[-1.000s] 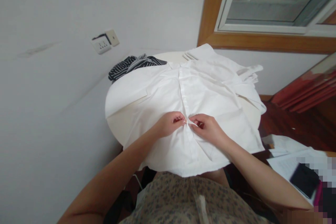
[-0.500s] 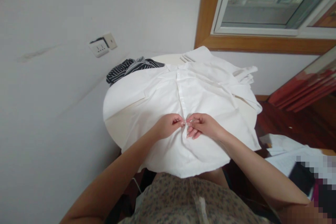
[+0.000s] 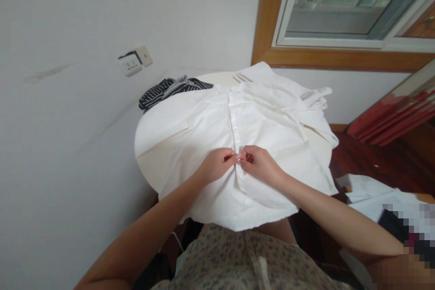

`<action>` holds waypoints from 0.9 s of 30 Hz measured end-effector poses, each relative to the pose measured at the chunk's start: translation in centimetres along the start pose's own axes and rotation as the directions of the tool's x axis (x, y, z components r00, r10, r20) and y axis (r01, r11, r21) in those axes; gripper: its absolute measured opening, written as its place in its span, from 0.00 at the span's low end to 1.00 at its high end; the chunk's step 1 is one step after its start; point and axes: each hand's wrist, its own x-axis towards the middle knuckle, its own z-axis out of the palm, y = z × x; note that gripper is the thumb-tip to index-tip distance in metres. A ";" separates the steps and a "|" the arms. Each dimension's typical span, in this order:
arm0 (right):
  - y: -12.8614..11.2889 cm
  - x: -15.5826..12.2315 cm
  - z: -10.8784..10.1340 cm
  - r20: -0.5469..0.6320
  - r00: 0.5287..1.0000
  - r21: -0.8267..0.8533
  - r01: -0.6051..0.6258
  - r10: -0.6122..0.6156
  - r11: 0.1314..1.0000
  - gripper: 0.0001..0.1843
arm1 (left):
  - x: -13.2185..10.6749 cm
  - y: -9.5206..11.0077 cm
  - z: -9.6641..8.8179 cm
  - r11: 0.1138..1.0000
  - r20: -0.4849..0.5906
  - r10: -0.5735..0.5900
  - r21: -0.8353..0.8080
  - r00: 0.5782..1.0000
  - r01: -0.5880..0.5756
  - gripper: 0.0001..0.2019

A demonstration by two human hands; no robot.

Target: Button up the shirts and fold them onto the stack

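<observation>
A white shirt [image 3: 272, 122] lies spread front-up over a small round white table [image 3: 149, 163]. Its button strip [image 3: 234, 122] runs down the middle toward me. My left hand [image 3: 217, 165] pinches the left edge of that strip, fingers curled tight. My right hand [image 3: 260, 165] pinches the right edge, and the fingertips of both hands meet at one spot on the strip. Whatever small thing sits between the fingertips is hidden. The shirt's hem hangs over the table's near edge above my lap.
A black-and-white striped garment [image 3: 173, 88] lies bunched at the table's far left, by the wall. A wall socket [image 3: 132, 61] sits above it. A wood-framed window [image 3: 340, 13] is at the upper right. Papers [image 3: 367, 195] lie on the dark floor to the right.
My right hand has closed in toward the left one, its fingers curling from partly spread into a pinch at the button strip. The left hand has stayed in place.
</observation>
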 end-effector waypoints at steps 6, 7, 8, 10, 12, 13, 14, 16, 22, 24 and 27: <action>0.1 0.2 0.1 0.062 0.995 0.120 -0.087 0.080 0.989 0.06 | 0.0 -0.3 0.1 0.999 -0.043 0.007 -0.031 0.999 -0.008 0.14; 0.1 0.2 0.0 0.071 0.995 0.122 -0.084 0.076 0.989 0.06 | 0.0 -0.4 0.1 0.999 -0.046 0.006 -0.032 0.999 -0.008 0.14; 0.0 0.2 0.0 0.082 0.994 0.111 -0.074 0.065 0.991 0.05 | 0.0 -0.4 0.1 0.999 -0.049 0.005 -0.036 0.999 -0.007 0.13; -0.1 0.3 -0.2 0.108 0.994 0.050 -0.037 0.031 0.998 0.06 | 0.0 -0.3 0.2 0.999 -0.060 -0.003 -0.040 0.998 0.000 0.13; -0.1 0.4 -0.5 0.123 0.992 -0.037 0.031 -0.026 0.999 0.08 | 0.0 -0.3 0.2 0.999 -0.065 -0.014 -0.038 0.998 0.012 0.13; -0.1 0.4 -0.6 0.125 0.990 -0.075 0.076 -0.066 0.994 0.08 | 0.0 -0.2 0.1 0.999 -0.063 -0.017 -0.035 0.998 0.015 0.14; -0.1 0.5 -0.8 0.127 0.986 -0.100 0.124 -0.111 0.987 0.08 | 0.0 -0.2 0.1 0.999 -0.059 -0.017 -0.035 0.998 0.015 0.14; -0.1 0.6 -1.1 0.147 0.972 -0.108 0.200 -0.183 0.974 0.08 | 0.1 -0.1 0.1 0.999 -0.050 -0.013 -0.040 0.999 0.011 0.14; -0.3 0.9 -0.8 0.173 0.972 -0.220 0.194 -0.158 0.956 0.14 | 0.2 -0.1 0.1 0.999 -0.045 -0.012 -0.033 0.999 0.010 0.14; -0.4 0.9 -0.2 0.135 0.982 -0.309 0.170 -0.134 0.936 0.14 | 0.2 -0.1 0.2 0.999 -0.051 -0.015 -0.045 0.999 0.013 0.14; -0.4 0.7 0.5 0.086 0.988 -0.346 0.150 -0.128 0.926 0.13 | 0.2 -0.1 0.2 0.997 -0.047 -0.012 -0.071 0.999 0.009 0.13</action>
